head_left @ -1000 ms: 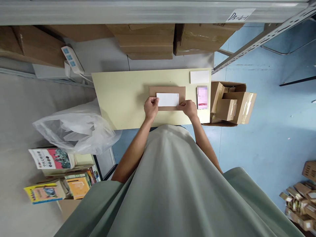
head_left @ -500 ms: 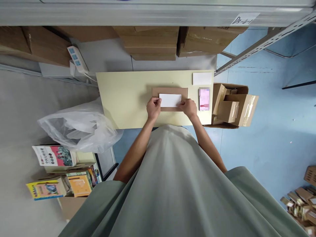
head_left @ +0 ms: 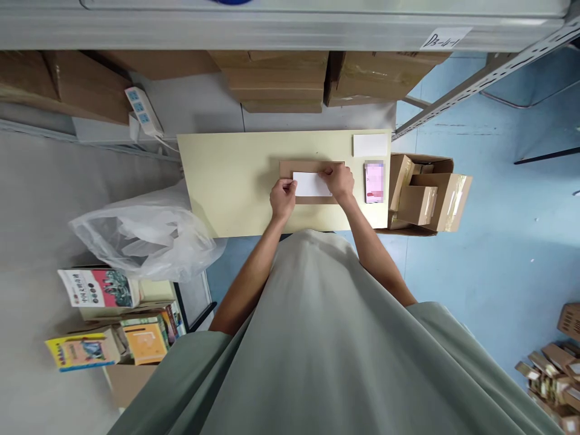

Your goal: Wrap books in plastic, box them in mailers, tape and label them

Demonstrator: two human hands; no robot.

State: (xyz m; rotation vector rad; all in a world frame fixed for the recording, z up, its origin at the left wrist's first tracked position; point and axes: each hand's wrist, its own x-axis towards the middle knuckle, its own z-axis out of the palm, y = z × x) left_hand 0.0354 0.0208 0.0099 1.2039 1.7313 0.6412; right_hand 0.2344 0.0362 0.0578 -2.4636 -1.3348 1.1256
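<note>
A flat brown cardboard box [head_left: 312, 166] lies on the cream tabletop [head_left: 235, 181]. On top of it is a white rectangular paper label [head_left: 312, 185]. My left hand [head_left: 283, 196] pinches the label's left edge between thumb and fingers. At the upper right corner of the label, my right hand [head_left: 339, 180] has its fingers closed and covers that end. A pink-screened phone [head_left: 374, 182] lies right of my right hand, and a white stack of labels or card [head_left: 370, 145] sits above the phone.
An open carton with small boxes [head_left: 419, 204] stands against the table's right side. A clear plastic bag [head_left: 149, 235] hangs at the left, above books [head_left: 145, 338]. Behind the table are a power strip [head_left: 144, 112], large cartons [head_left: 281, 81] and a metal shelf beam [head_left: 272, 33].
My right hand has moved up and left, from the label's lower right corner to its upper right corner. The left hand stays at the left edge.
</note>
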